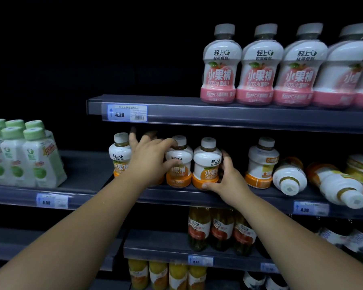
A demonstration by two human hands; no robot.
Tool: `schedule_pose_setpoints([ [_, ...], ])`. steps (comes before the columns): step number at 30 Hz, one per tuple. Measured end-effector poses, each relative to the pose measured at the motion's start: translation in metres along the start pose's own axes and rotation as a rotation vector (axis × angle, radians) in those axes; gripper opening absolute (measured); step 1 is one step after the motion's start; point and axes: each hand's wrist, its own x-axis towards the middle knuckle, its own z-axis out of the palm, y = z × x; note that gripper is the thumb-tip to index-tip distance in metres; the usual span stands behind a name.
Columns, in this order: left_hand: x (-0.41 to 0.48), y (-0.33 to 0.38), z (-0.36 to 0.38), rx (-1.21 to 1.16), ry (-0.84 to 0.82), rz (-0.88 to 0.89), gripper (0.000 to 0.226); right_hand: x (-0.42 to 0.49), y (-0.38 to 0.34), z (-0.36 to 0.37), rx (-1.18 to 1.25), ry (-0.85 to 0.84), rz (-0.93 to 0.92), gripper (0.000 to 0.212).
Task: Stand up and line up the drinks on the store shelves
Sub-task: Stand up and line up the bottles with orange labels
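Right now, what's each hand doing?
Left hand: open, fingers spread against the second orange bottle, not closed around it.
Right hand: cupped around the base of the third orange bottle.

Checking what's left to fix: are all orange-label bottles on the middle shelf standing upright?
No, two orange-label bottles lie tipped over at the right.

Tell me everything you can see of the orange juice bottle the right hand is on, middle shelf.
The orange juice bottle stands upright at the front edge of the middle shelf. It looks like plastic: a squat rounded body, white upper wrap with dark logo, an orange fruit picture, an orange base band and a pale screw cap. The right hand cups its right side, thumb along the base. On its left it stands close against a matching bottle.
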Motion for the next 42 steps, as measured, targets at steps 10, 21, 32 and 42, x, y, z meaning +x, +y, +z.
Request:
schedule_pose_setpoints([
  [10,-0.008,-0.018,0.020,-0.228,0.092,-0.083,0.022,0.003,0.001,0.008,0.056,0.009,0.007,0.116],
  [21,-0.013,0.022,0.016,-0.305,0.210,0.049,0.035,-0.014,0.010,-0.008,0.097,0.078,-0.004,0.117],
  [32,0.018,0.113,0.028,-0.138,0.100,0.114,0.056,-0.050,0.063,-0.071,0.146,0.295,0.044,0.089],
  [42,0.027,0.097,0.021,-0.239,-0.123,0.056,0.038,-0.028,0.058,-0.067,0.197,0.370,0.087,0.120],
])
